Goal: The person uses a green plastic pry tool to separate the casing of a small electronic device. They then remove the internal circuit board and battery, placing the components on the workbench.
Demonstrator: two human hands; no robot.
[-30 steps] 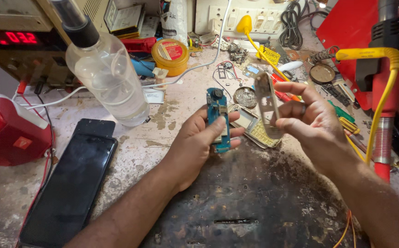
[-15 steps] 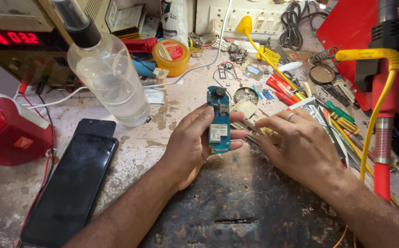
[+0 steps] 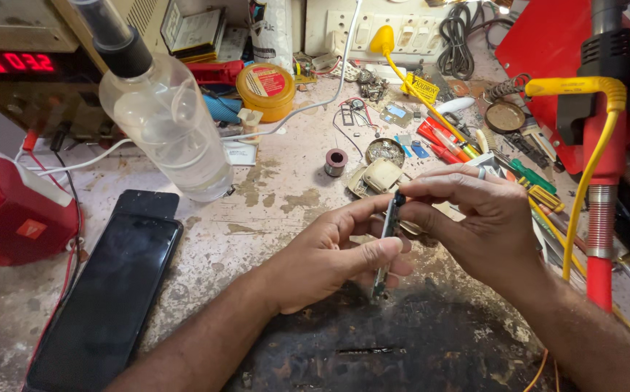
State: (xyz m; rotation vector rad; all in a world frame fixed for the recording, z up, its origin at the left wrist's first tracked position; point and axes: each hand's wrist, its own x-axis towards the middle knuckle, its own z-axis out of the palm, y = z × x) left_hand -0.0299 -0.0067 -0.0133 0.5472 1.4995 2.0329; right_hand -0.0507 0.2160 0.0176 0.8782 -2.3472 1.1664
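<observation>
Circuit board (image 3: 386, 243), edge-on, sits pinched in both hands' grip above a stained, cluttered workbench (image 3: 278, 210).

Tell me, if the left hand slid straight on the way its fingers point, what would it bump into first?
Most likely the right hand. The left hand points rightward, pinching a thin circuit board edge-on, and the right hand's fingers already grip that board's top, right in its path.

On my bench (image 3: 278, 210) stand a clear plastic bottle (image 3: 166, 123), a black smartphone (image 3: 104, 290), a yellow tin (image 3: 265, 89) and a red case (image 3: 10, 207).
</observation>
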